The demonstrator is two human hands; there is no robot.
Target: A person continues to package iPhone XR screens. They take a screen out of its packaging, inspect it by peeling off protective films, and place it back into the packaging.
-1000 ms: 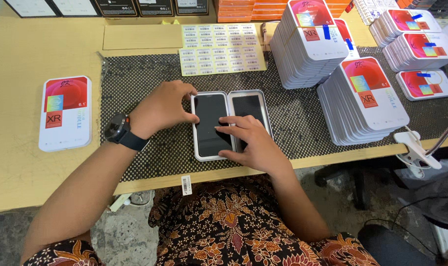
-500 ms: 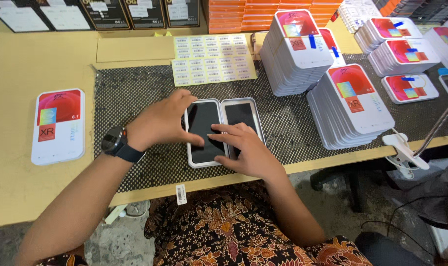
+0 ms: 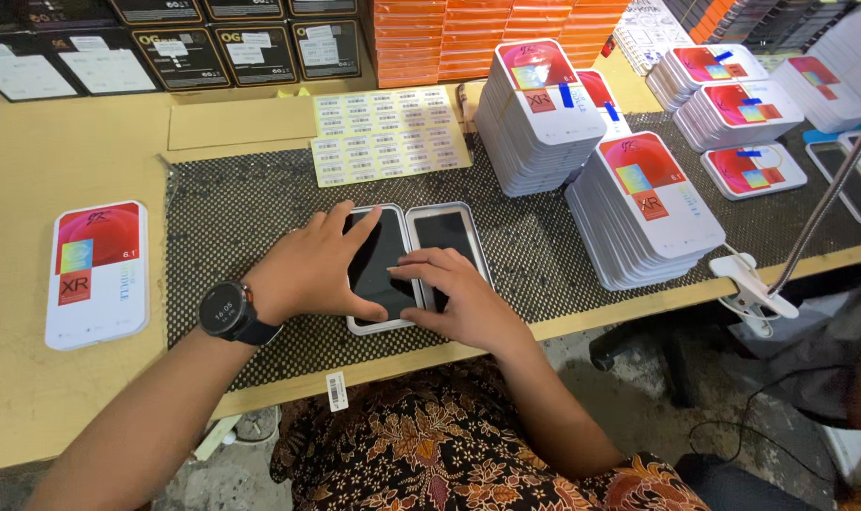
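Your left hand (image 3: 312, 270) is spread flat, palm down, on the left phone screen (image 3: 381, 268), with the thumb along that screen's near part and the fingers reaching to its far-left edge. It's pressing, not pinching, so the grip is wide open and has hold of nothing. Your right hand (image 3: 459, 298) is loosely curled with the fingertips resting on the same left screen, close to the seam where it meets the right phone screen (image 3: 446, 237); that grip is open too, only touching. The heel of that hand covers the near end of the right screen.

Both screens lie side by side, long edges touching, in pale trays on the black dotted mat (image 3: 231, 227), close to the mat's near edge and so close to the desk's near edge. To the left the mat is bare all the way to its left edge; past it, on the bare desk (image 3: 61, 151), a single white box with a red panel (image 3: 97, 274) lies flat, well apart. To the right it's tighter: a leaning stack of white boxes (image 3: 643, 213) sits near the right screen, and another stack (image 3: 534, 118) stands behind it. Sticker sheets (image 3: 388, 134) lie at the mat's far edge. A lamp clamp (image 3: 754, 284) grips the desk's near edge at the right.
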